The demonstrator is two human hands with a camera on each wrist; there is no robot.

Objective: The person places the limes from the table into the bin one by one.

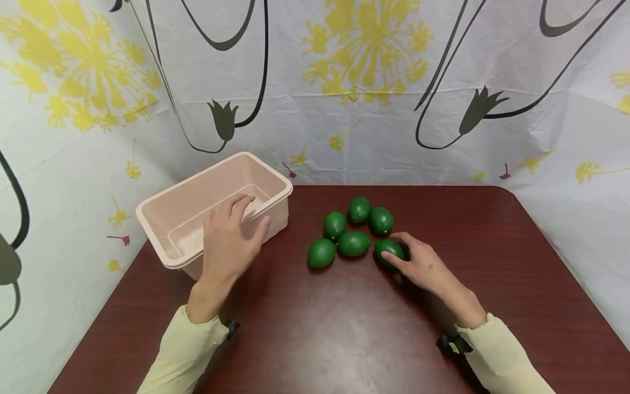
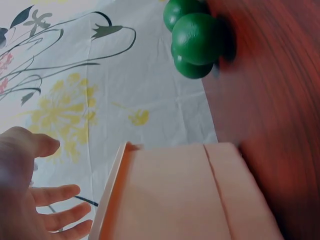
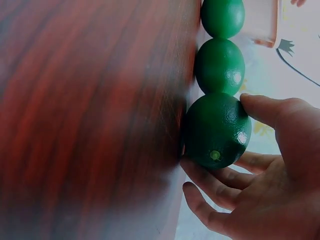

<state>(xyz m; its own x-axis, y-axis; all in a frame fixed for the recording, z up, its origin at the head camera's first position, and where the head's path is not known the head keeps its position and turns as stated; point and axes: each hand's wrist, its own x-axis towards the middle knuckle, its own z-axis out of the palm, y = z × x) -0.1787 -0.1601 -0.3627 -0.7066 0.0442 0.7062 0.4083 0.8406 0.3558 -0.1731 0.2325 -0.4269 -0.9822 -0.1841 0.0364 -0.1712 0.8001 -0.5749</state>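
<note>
My right hand (image 1: 424, 265) holds a green lime (image 1: 389, 252) between thumb and fingers, with the lime on the table. In the right wrist view the thumb lies on one side of that lime (image 3: 216, 131) and the fingers curl round the other. Just left of it several more limes (image 1: 353, 243) lie in a loose cluster. My left hand (image 1: 228, 241) hovers over the near rim of a pale pink plastic bin (image 1: 162, 203), fingers spread and relaxed, holding nothing. The left wrist view shows that hand beside the bin's wall (image 2: 170, 195).
The bin stands tilted across the back left corner of the dark reddish-brown table (image 1: 334, 334). A white sheet (image 1: 315, 137) with yellow flowers and dark stems hangs behind the table and along its sides.
</note>
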